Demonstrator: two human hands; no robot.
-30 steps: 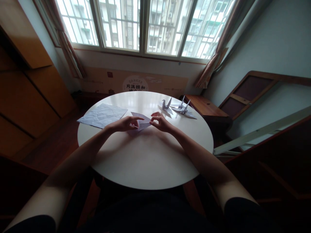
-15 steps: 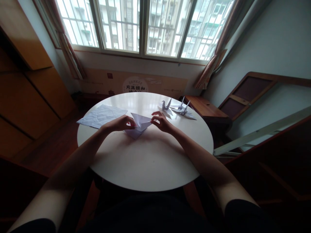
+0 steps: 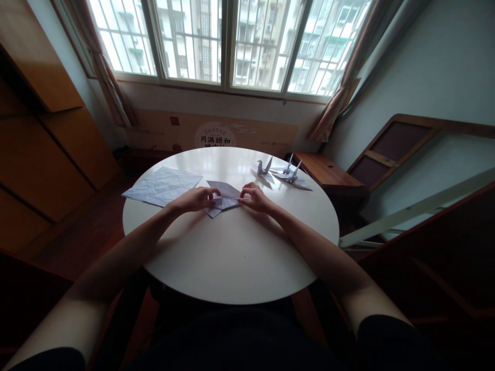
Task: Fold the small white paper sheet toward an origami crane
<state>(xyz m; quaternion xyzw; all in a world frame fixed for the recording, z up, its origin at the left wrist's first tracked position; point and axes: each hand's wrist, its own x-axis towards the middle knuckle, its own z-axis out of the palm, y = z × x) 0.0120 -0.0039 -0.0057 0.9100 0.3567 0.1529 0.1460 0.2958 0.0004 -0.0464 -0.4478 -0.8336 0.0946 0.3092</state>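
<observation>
Folded paper, cranes beyond right, sheet left

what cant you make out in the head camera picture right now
All in the head view:
Folded paper: left part hidden by the left hand; finer creases too small to read.
Banner: bottom lettering hidden behind the table.
Window: top cut off by the picture's upper edge.

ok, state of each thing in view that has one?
Folded paper: partly folded
Left hand: fingers on the folded paper, grip unclear
Right hand: pinching the folded paper's right edge
Paper at left: spread out, creased
Three paper cranes: folded into shape, grouped together
Curtains: gathered aside
</observation>
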